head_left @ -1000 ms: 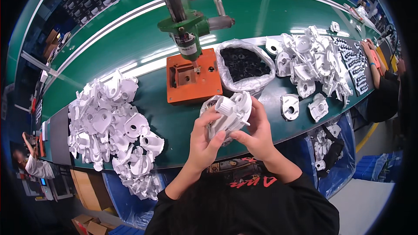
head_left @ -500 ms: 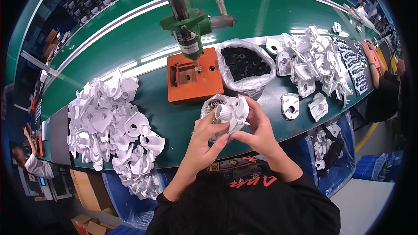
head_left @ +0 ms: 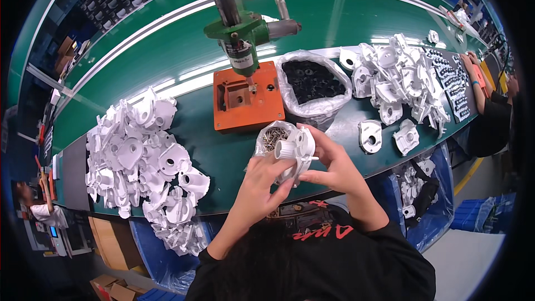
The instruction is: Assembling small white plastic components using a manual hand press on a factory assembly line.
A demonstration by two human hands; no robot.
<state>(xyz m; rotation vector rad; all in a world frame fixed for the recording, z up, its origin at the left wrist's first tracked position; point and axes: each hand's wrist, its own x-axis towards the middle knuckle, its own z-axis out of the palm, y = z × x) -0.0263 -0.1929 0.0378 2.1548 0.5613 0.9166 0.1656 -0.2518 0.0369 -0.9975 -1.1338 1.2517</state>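
Observation:
A white plastic housing (head_left: 302,146) with a ribbed round collar is held between both hands, just above the bench's near edge. My left hand (head_left: 261,184) grips its lower left side, fingers under the collar and thumb below. My right hand (head_left: 332,163) holds it from the right, with fingers behind the rim and thumb in front. Right behind the housing is a small clear bag of metal screws (head_left: 272,136), partly covered by it. Farther off, an orange fixture block (head_left: 234,121) lies beneath a green press head (head_left: 241,50).
White plastic parts are heaped on the left (head_left: 131,153) and the right (head_left: 398,75). A white-lined bag of black parts (head_left: 312,83) stands beside the fixture. Two loose housings lie nearer, one a flat white piece (head_left: 370,136). Co-workers sit at both far ends.
My hands have turned the housing slightly and shifted it a little, so more screws show behind it. At far left, a co-worker's arm has moved.

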